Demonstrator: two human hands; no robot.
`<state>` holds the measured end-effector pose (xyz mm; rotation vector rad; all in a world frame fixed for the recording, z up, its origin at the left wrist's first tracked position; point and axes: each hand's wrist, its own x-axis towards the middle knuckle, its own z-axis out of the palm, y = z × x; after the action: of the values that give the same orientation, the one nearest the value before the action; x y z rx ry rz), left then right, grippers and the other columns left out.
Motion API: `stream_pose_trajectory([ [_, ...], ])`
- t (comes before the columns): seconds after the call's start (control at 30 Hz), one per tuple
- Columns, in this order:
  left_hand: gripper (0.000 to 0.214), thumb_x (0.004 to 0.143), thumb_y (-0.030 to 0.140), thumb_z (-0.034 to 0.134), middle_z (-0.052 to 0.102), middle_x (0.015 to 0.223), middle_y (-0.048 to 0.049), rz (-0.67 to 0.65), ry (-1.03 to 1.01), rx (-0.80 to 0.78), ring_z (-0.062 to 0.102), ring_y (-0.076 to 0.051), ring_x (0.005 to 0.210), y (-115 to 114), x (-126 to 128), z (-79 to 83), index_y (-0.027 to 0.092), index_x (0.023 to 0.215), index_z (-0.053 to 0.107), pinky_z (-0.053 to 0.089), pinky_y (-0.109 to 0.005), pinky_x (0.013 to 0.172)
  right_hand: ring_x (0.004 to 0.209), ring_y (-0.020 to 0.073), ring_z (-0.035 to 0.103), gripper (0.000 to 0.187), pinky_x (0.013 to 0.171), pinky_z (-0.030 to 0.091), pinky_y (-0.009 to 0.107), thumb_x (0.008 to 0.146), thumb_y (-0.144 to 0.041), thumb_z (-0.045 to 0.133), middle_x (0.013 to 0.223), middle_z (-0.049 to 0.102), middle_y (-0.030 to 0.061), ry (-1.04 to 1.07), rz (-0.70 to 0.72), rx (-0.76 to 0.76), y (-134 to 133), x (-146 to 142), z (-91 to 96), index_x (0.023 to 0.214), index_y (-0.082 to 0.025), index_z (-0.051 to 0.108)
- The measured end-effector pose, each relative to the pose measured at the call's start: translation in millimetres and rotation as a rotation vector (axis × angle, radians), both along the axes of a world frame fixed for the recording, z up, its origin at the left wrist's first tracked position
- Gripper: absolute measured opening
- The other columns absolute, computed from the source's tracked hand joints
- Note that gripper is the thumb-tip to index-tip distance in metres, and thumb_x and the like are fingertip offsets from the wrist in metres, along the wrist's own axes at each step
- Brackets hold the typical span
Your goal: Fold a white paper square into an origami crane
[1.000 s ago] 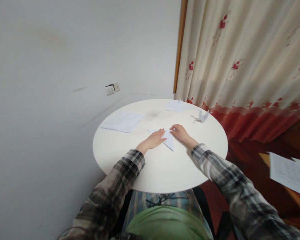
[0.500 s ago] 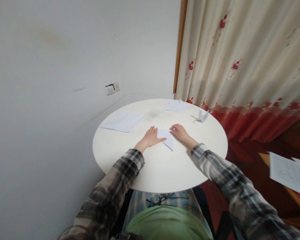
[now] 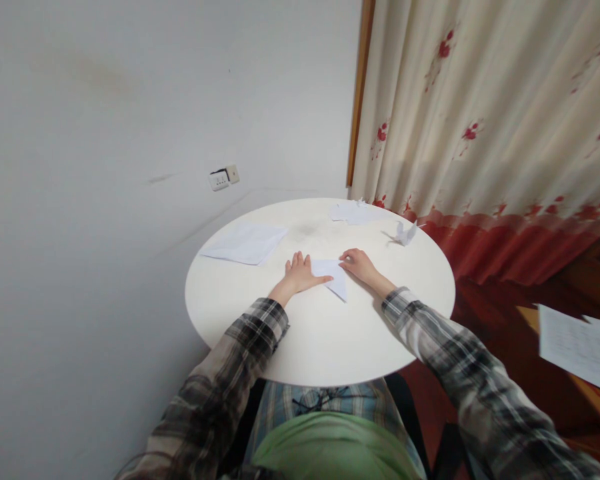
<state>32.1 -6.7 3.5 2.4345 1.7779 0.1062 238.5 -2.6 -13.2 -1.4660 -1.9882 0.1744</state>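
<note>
A folded white paper triangle (image 3: 334, 277) lies in the middle of the round white table (image 3: 325, 333). My left hand (image 3: 300, 273) lies flat on its left end, fingers stretched out and spread. My right hand (image 3: 359, 264) rests on the paper's upper right corner, fingers curved down with the tips pressing the sheet. Both arms wear plaid sleeves.
A stack of white sheets (image 3: 246, 242) lies at the table's left back. More folded paper pieces (image 3: 353, 211) and a small paper crane (image 3: 404, 233) sit at the back right. A floral curtain (image 3: 485, 120) hangs close behind; loose papers (image 3: 577, 347) lie at right.
My left hand has slid leftward along the paper, uncovering more of its middle. My right hand has stayed in place.
</note>
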Motion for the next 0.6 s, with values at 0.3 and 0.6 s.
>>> stream_pose_trajectory([
  [0.3,0.104,0.062,0.081,0.028,0.007,0.145,-0.0212,-0.034,-0.014,0.045,0.003,-0.035,0.133,-0.4,-2.5,-6.3,0.009,0.137,0.019,0.009,-0.050,0.104,0.089,0.0171,0.054,0.015,0.082,0.038,0.030,0.071,-0.025,0.063,0.092,0.063,0.0059,0.007,-0.027,0.001,1.9,1.8,-2.7,0.084,-0.017,0.063],
  [0.6,0.096,0.065,0.080,0.025,0.016,0.145,-0.0172,-0.101,-0.034,0.090,0.009,-0.033,0.134,-5.0,-2.8,-5.3,0.015,0.136,0.026,0.007,-0.051,0.104,0.086,0.0169,0.055,0.014,0.080,0.039,0.029,0.070,-0.027,0.063,0.088,0.064,0.0059,0.016,-0.037,-0.015,-0.2,1.3,-0.4,0.080,-0.017,0.064],
])
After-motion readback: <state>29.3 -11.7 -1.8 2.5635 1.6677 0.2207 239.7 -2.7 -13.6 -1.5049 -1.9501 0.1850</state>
